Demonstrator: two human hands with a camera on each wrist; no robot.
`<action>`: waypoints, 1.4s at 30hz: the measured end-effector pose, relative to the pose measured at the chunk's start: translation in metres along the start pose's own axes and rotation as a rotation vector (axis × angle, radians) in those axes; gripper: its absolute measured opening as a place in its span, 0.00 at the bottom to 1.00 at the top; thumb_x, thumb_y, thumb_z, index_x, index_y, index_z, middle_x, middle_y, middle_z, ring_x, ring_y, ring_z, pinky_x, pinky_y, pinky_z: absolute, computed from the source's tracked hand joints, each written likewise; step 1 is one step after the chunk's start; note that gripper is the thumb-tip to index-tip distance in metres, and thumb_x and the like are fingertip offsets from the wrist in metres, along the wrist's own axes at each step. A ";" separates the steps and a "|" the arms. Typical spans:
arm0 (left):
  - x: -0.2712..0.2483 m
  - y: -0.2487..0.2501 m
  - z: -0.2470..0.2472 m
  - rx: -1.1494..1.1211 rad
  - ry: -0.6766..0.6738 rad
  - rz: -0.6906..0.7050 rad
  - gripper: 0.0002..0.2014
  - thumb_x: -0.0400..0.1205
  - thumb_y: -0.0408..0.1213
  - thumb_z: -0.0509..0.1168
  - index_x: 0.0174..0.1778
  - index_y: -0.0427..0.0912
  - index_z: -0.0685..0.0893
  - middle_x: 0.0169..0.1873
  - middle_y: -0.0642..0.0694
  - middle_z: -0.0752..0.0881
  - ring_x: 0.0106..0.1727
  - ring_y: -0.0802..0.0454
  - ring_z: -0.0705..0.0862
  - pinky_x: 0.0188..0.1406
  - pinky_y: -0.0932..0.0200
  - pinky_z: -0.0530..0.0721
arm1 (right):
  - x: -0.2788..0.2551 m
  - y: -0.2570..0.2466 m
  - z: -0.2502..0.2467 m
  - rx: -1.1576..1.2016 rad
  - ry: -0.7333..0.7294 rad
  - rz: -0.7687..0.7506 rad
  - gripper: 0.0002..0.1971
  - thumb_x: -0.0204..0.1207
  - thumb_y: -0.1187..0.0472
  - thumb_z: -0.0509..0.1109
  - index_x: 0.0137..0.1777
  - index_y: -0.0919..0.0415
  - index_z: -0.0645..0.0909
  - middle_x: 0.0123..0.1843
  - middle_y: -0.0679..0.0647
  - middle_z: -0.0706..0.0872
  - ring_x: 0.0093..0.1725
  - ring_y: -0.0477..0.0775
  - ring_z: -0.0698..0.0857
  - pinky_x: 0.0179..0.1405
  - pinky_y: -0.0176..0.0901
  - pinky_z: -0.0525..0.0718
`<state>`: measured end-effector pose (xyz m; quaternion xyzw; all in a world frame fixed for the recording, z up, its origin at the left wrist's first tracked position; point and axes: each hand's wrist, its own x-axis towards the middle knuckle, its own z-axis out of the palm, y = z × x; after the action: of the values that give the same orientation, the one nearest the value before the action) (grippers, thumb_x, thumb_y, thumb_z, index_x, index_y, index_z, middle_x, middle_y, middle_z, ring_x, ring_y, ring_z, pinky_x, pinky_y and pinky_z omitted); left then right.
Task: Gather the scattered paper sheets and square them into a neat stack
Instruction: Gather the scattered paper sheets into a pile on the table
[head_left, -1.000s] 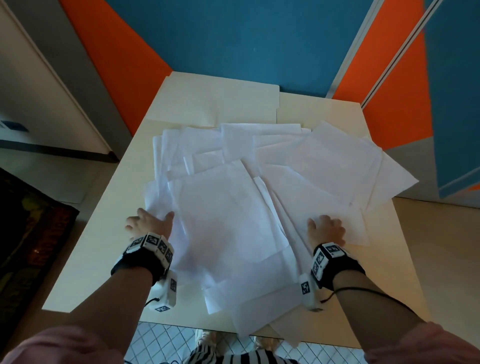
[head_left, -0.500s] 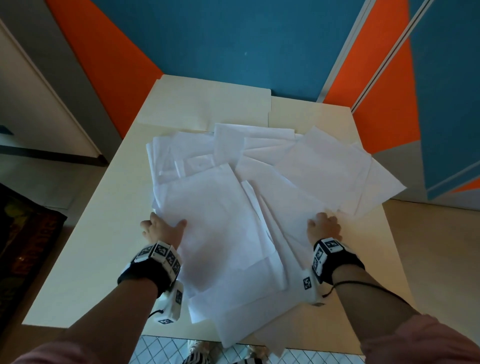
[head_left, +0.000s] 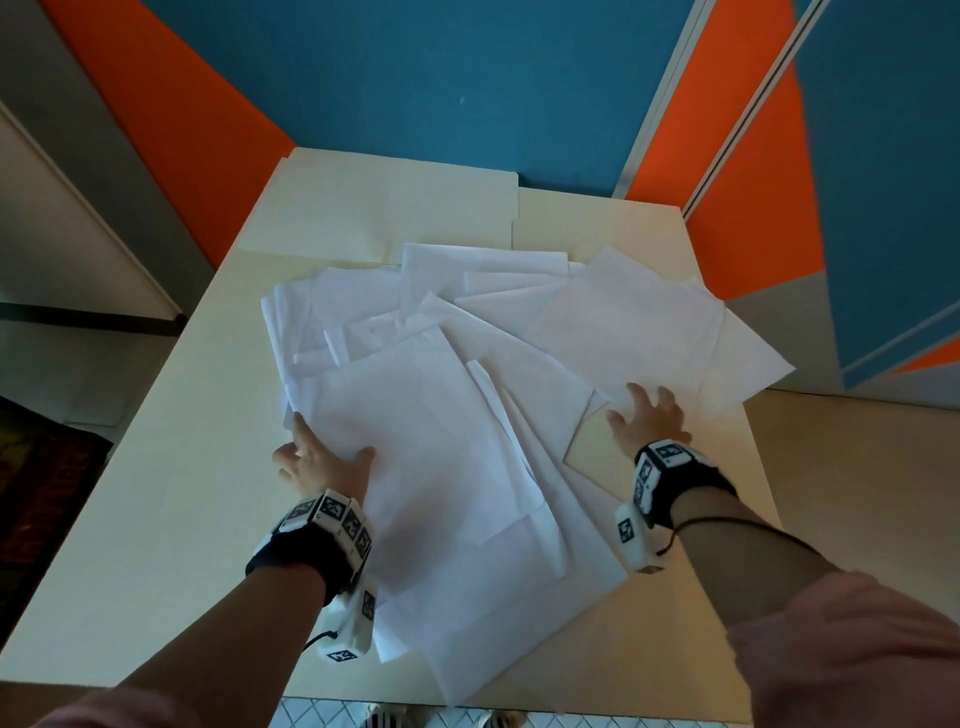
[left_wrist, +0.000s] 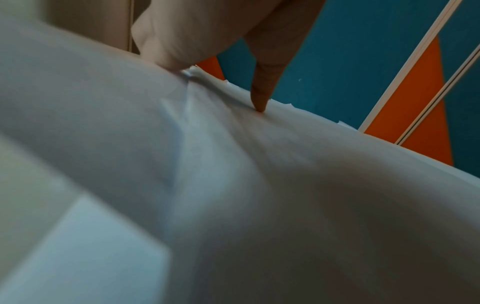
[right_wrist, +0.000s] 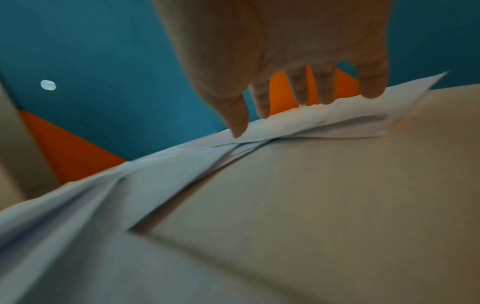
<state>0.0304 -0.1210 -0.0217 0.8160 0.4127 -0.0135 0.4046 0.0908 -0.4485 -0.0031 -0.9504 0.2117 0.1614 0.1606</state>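
Note:
Several white paper sheets (head_left: 441, 441) lie fanned and overlapping across a cream table (head_left: 156, 467). My left hand (head_left: 317, 457) is at the pile's left edge. Its thumb (left_wrist: 259, 102) presses down on the top sheet, and its fingers (left_wrist: 168, 51) push against the edge, which wrinkles the paper. My right hand (head_left: 644, 415) is spread open at the near edge of the right-hand sheets (head_left: 649, 322). Its fingertips (right_wrist: 371, 90) touch that edge, where the sheets (right_wrist: 311, 123) lift slightly.
A cream folder (head_left: 389, 208) lies flat at the table's far end. Behind it stands a teal and orange wall (head_left: 441, 78). One sheet's corner (head_left: 452, 686) overhangs the near table edge, and another sheet's corner (head_left: 769, 369) overhangs the right edge. Bare tabletop (head_left: 592, 441) shows beside my right hand.
My left hand has pushed the left sheets toward the middle and bunched them. My right hand has come off the sheet it rested on, and bare table now shows beside it.

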 end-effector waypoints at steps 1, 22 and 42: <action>-0.001 0.002 0.002 0.002 -0.001 0.007 0.48 0.70 0.38 0.74 0.82 0.48 0.53 0.73 0.32 0.61 0.72 0.33 0.63 0.72 0.41 0.66 | 0.008 0.007 -0.003 -0.006 -0.041 0.016 0.27 0.82 0.47 0.56 0.80 0.49 0.58 0.83 0.59 0.52 0.80 0.64 0.56 0.76 0.64 0.62; -0.007 0.000 0.034 0.022 0.073 0.049 0.33 0.66 0.41 0.78 0.67 0.40 0.77 0.74 0.33 0.60 0.75 0.34 0.62 0.77 0.48 0.64 | 0.032 0.026 -0.031 -0.170 -0.176 -0.092 0.32 0.72 0.47 0.69 0.74 0.55 0.66 0.72 0.64 0.64 0.73 0.68 0.64 0.69 0.59 0.73; -0.003 -0.001 0.039 0.046 0.122 0.043 0.31 0.65 0.41 0.79 0.64 0.40 0.78 0.72 0.32 0.63 0.72 0.33 0.64 0.75 0.47 0.67 | 0.079 0.054 -0.048 0.109 -0.049 0.316 0.58 0.57 0.47 0.83 0.80 0.61 0.50 0.81 0.65 0.56 0.81 0.67 0.57 0.75 0.64 0.63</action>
<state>0.0401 -0.1490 -0.0476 0.8329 0.4187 0.0354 0.3601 0.1454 -0.5404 -0.0026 -0.8909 0.3631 0.1962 0.1895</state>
